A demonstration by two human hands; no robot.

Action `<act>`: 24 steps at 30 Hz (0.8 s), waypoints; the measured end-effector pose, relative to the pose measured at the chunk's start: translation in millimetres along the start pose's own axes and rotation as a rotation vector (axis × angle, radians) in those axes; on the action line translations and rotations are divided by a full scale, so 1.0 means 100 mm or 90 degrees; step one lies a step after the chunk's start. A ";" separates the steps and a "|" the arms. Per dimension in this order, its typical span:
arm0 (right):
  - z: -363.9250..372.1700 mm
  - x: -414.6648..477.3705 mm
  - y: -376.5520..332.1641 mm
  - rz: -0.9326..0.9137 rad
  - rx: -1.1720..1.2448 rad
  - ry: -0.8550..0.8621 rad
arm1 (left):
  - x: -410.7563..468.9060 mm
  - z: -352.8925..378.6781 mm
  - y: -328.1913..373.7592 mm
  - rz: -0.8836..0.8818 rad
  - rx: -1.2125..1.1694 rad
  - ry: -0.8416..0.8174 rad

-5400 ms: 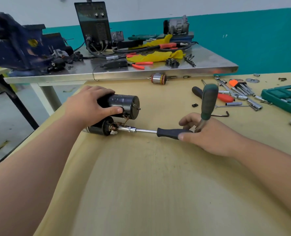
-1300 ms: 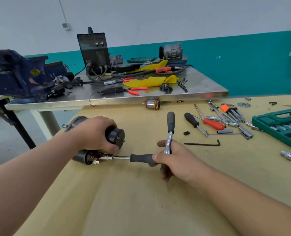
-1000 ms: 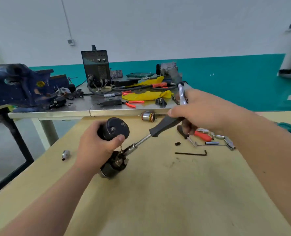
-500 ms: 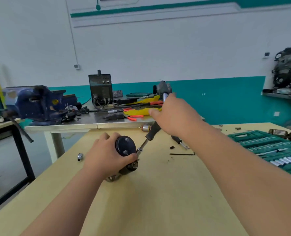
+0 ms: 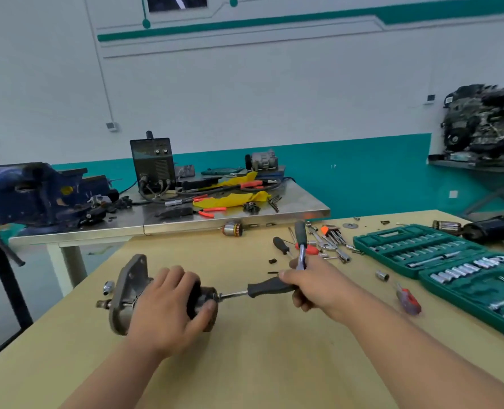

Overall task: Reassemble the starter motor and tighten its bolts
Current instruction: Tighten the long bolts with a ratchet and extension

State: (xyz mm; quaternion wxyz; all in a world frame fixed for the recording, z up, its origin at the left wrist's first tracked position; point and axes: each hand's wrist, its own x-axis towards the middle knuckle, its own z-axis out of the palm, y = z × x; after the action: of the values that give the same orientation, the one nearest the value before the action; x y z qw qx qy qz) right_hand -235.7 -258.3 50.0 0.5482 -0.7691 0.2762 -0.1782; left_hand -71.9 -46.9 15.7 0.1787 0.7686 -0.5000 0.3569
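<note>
Gripping the motor [image 5: 130,286], lying sideways on the desk [image 5: 274,364], with my left hand [image 5: 168,312], fingers [image 5: 172,277] curled over its black body, I have my right hand [image 5: 318,286] closed round the driver [image 5: 265,289] handle and a ratchet [image 5: 301,236] together, the driver's shaft meeting the motor's rear end.

Two bare forearms, extended forward, sleeves none visible; left hand [image 5: 168,308] palm-down, fingers and thumb curled over starter motor [image 5: 128,293]; right hand [image 5: 314,286] fisted round black driver handle [image 5: 265,287].
</note>
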 end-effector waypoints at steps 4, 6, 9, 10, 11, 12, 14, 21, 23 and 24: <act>0.03 0.17 0.27 0.014 0.027 -0.062 | -0.12 0.07 0.09 -0.051 0.055 -0.023; 0.03 0.25 0.33 0.009 0.026 -0.094 | -0.07 0.04 0.07 -0.066 0.097 -0.091; 0.06 0.35 0.38 0.013 0.021 -0.138 | 0.14 0.00 -0.10 -0.083 0.075 -0.268; 0.07 0.38 0.39 0.014 0.013 -0.155 | 0.21 0.01 -0.15 -0.085 0.044 -0.312; 0.09 0.40 0.40 0.017 0.005 -0.175 | 0.26 0.04 -0.18 -0.097 0.002 -0.342; 0.11 0.42 0.40 0.021 -0.001 -0.193 | 0.30 0.08 -0.21 -0.117 -0.042 -0.365; 0.15 0.47 0.38 0.033 0.009 -0.195 | 0.33 0.13 -0.23 -0.174 -0.101 -0.422; 0.18 0.66 0.21 0.143 0.061 -0.155 | 0.36 0.18 -0.30 -0.221 -0.172 -0.462; 0.10 0.65 0.24 0.127 0.155 -0.210 | 0.39 0.18 -0.28 -0.222 -0.189 -0.466; 0.07 0.63 0.28 0.117 0.202 -0.222 | 0.41 0.18 -0.27 -0.224 -0.198 -0.467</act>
State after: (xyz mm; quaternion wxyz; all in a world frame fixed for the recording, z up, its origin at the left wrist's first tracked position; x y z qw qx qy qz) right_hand -188.5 -299.5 19.5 0.7155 -0.6638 0.2151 -0.0336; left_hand -30.9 -72.9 34.9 0.1608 0.8819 -0.4397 -0.0556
